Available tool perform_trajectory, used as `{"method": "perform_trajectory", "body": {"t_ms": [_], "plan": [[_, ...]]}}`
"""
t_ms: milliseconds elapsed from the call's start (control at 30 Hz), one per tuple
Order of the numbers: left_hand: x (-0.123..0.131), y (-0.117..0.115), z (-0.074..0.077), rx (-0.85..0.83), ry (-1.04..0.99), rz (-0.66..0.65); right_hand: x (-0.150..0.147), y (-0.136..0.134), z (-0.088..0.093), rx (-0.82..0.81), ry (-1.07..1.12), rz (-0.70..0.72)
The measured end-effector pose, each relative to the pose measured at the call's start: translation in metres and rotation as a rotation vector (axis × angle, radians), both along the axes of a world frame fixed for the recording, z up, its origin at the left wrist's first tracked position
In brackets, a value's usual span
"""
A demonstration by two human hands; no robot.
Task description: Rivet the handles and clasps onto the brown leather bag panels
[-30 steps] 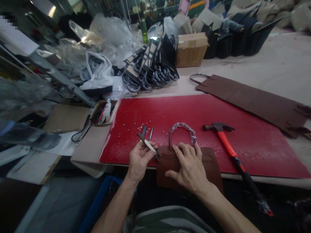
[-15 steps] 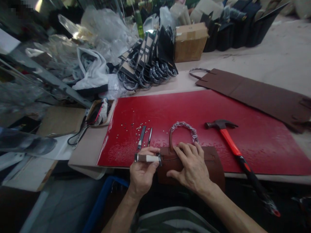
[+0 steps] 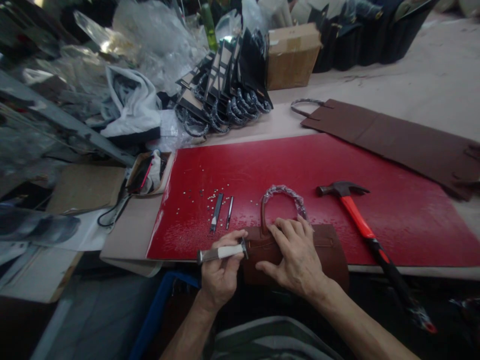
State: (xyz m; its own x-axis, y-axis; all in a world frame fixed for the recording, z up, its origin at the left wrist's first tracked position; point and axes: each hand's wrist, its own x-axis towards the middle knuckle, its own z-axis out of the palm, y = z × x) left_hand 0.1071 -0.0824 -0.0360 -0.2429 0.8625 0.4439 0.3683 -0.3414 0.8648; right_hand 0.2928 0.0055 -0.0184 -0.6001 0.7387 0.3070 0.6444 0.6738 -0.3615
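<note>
My left hand point(image 3: 220, 277) is closed round a metal punch point(image 3: 221, 252) with a white band on its shaft. The wide end of the punch is at the left edge of a brown leather bag panel point(image 3: 330, 247). Flat on that panel, with fingers spread and thumb stretched to the left, lies my right hand point(image 3: 296, 255). A loop handle point(image 3: 279, 189) wrapped in clear plastic stands out from the panel beyond my right fingers. The panel bends down over the table's near edge. Beyond my left hand lie a flat steel punch point(image 3: 216, 212) and a thin metal rod point(image 3: 230, 212).
A claw hammer point(image 3: 354, 212) with a red and black handle lies right on the red mat point(image 3: 405, 210). Small punched discs dot the mat's left part. Behind are another brown panel point(image 3: 390, 135), a cardboard box point(image 3: 292, 57) and black bag pieces point(image 3: 251, 70).
The punch in my left hand has tilted, its back end swinging left and down. My right hand stays on the panel. The whole view has shifted slightly.
</note>
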Motion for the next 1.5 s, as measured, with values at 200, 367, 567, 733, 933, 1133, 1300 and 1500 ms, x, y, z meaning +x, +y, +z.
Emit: {"method": "perform_trajectory", "body": {"t_ms": [200,367,567,733,933,1133,1300,1500], "plan": [[0.0,0.002,0.001,0.02,0.024,0.003,0.0,0.0,-0.001,0.014,0.012,0.004],[-0.001,0.002,-0.005,0.049,0.054,-0.092,0.001,0.0,-0.001,0.018,0.048,0.013],[-0.003,0.004,-0.006,0.086,0.062,-0.163,0.001,0.0,0.002,-0.011,0.049,0.012],[-0.004,0.004,-0.006,0.081,0.067,-0.17,0.002,0.0,0.001,-0.033,0.046,0.013],[-0.004,0.004,-0.006,0.093,0.064,-0.195,0.002,0.001,0.0,-0.053,0.045,0.007],[-0.002,0.005,-0.004,0.102,0.062,-0.176,0.003,0.001,-0.001,-0.058,0.036,0.006],[-0.001,0.007,-0.005,0.106,0.056,-0.159,0.003,0.001,0.001,-0.058,0.04,0.014],[0.003,0.012,-0.006,0.153,0.109,-0.16,0.002,0.001,0.003,-0.055,0.048,0.006]]}}
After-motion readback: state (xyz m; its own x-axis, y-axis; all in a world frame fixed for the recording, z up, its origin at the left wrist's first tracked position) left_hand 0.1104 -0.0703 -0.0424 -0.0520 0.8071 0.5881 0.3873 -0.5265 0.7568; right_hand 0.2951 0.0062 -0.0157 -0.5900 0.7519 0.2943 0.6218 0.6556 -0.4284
